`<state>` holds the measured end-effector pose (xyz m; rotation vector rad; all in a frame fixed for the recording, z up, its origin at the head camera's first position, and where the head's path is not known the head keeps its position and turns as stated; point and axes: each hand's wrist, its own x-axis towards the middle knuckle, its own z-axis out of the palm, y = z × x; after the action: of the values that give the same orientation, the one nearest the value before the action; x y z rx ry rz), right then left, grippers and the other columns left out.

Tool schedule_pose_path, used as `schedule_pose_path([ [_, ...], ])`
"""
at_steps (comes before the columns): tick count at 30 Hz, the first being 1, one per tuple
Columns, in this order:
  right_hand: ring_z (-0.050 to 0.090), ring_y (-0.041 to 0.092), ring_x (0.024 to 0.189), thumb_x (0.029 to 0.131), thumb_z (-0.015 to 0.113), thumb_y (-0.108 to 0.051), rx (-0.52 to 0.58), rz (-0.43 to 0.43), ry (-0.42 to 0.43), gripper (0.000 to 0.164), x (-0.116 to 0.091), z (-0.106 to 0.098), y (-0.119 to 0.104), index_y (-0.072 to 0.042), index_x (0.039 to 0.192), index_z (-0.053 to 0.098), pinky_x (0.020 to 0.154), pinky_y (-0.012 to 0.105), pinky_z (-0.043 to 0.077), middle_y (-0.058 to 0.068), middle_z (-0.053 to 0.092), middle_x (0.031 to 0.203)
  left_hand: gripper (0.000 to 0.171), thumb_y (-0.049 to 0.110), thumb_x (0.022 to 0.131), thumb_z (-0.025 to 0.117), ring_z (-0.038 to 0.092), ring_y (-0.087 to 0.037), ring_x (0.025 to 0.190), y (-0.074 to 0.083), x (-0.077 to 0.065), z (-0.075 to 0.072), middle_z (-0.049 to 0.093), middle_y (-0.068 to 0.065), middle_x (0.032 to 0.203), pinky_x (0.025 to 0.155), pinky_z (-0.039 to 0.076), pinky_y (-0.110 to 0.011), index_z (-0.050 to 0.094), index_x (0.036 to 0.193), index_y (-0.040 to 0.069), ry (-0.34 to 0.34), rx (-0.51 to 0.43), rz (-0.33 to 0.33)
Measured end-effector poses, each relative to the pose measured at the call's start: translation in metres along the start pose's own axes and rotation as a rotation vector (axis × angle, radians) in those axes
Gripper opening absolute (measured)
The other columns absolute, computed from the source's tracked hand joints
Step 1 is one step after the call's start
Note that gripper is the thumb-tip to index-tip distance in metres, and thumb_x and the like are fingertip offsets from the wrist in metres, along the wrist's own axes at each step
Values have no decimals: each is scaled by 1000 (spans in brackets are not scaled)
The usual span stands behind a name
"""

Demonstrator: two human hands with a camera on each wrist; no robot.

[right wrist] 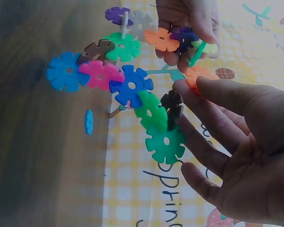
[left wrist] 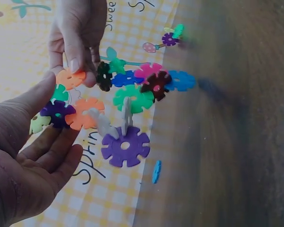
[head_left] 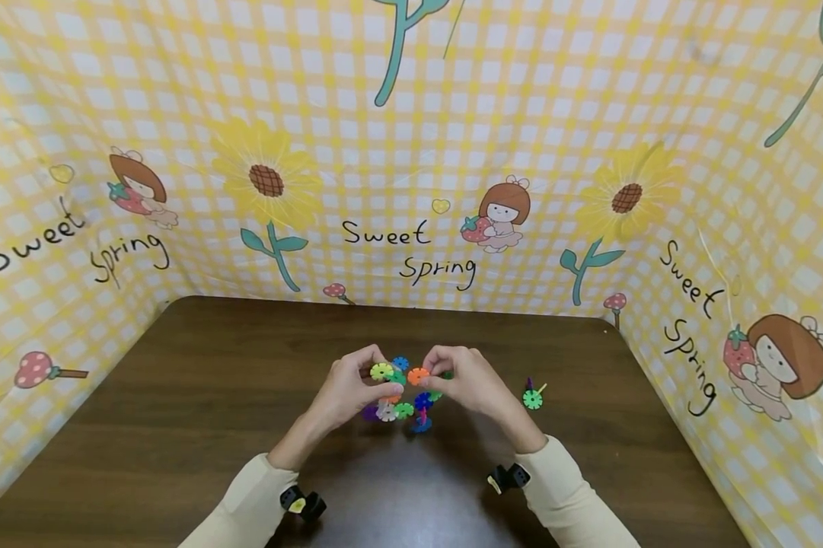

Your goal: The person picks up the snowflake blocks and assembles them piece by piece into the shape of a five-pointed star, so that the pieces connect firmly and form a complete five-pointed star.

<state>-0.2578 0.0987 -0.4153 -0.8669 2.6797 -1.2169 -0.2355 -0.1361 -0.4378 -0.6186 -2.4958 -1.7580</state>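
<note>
My left hand (head_left: 351,387) grips one end of a linked chain of colourful notched plastic discs, with a yellow-green disc (head_left: 381,371) and a dark purple disc (left wrist: 57,113) by its fingers. My right hand (head_left: 471,380) pinches an orange disc (right wrist: 200,77) between thumb and fingers, its edge right at the green disc (left wrist: 60,92) by my left thumb. Below both hands hangs the rest of the chain: a purple disc (left wrist: 125,146), a pink disc (right wrist: 102,74), a blue disc (right wrist: 69,71) and others. A teal-green disc (right wrist: 165,141) hangs near my right fingertips.
To the right on the brown table (head_left: 247,350) lies a small joined cluster with a green disc (head_left: 532,399), a purple one and a yellow one. A single blue disc (left wrist: 156,171) is on the table beyond the chain. A yellow checked cloth (head_left: 356,167) walls the table's back and sides.
</note>
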Motion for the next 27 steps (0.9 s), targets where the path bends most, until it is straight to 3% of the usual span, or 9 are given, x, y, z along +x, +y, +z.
schedule_pose_path([
  [6,71,14,90,93,74,-21,-61,-33,-31,7,-1,-4,-5,-16,93,70,83,40,56,-6,72,89,22,1,85,78,71,-27,83,23,-7,-1,70,-16,94,65,56,-25,58,91,-1,-9,-20,21],
  [10,71,15,90,93,74,-21,-65,-60,-41,7,-1,-5,-6,-15,92,70,85,45,56,-2,73,94,21,1,84,79,70,-28,82,14,-5,1,70,-15,96,64,56,-27,59,91,-1,-4,-26,30],
  [15,71,13,89,93,73,-19,-77,-109,-30,6,0,-6,-7,-14,93,70,85,38,56,-2,73,96,21,3,84,80,70,-23,84,-8,2,5,72,-12,101,65,56,-26,61,93,3,30,-39,38],
  [19,71,10,87,92,74,-18,-110,-141,-4,6,0,-7,-10,-14,94,69,105,45,41,-3,75,93,21,5,83,81,70,-20,81,-12,3,7,72,-11,102,65,57,-27,62,93,4,33,-102,40],
  [22,71,9,87,93,74,-17,-130,-163,3,6,0,-7,-10,-14,95,69,112,54,27,-4,76,89,21,8,83,82,70,-21,80,-11,2,7,72,-11,102,65,58,-28,63,93,5,25,-141,42],
  [27,72,9,87,93,73,-15,-167,-202,4,5,-1,-4,-9,-13,95,69,114,57,24,-6,75,83,22,11,83,83,70,-22,80,-12,1,8,71,-11,102,65,58,-29,63,93,6,34,-143,41],
])
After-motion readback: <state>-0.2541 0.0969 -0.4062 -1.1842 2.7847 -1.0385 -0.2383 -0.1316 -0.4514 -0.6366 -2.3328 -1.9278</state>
